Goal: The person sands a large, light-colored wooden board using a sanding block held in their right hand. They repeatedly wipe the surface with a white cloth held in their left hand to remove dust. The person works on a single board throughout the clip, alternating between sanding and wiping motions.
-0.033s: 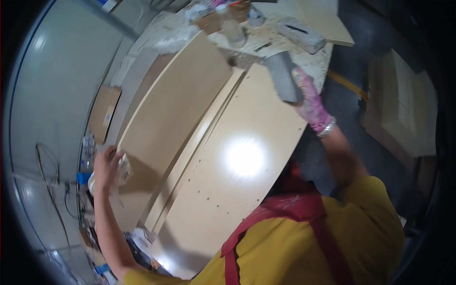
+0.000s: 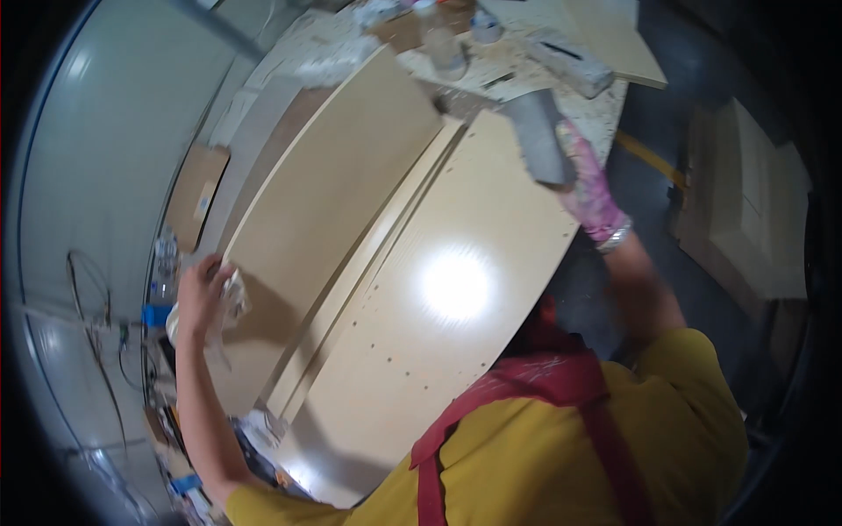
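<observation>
Woodworking workshop, pale drilled panel, messy speckled worktable holding a clear bottle, yellow line on dark floor

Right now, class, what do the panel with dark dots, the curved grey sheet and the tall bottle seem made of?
Panel: probably wood or wood-based board with a sheen, from its pale, finely lined face and bright glare. Grey sheet: matte and curved, perhaps abrasive paper; no grit shows. Tall bottle: translucent, likely plastic, though possibly glass.

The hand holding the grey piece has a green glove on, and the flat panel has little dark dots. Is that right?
The glove is pink, not green: the head view shows it on the right hand, holding the grey piece. The flat panel does have little dark dots.
</observation>
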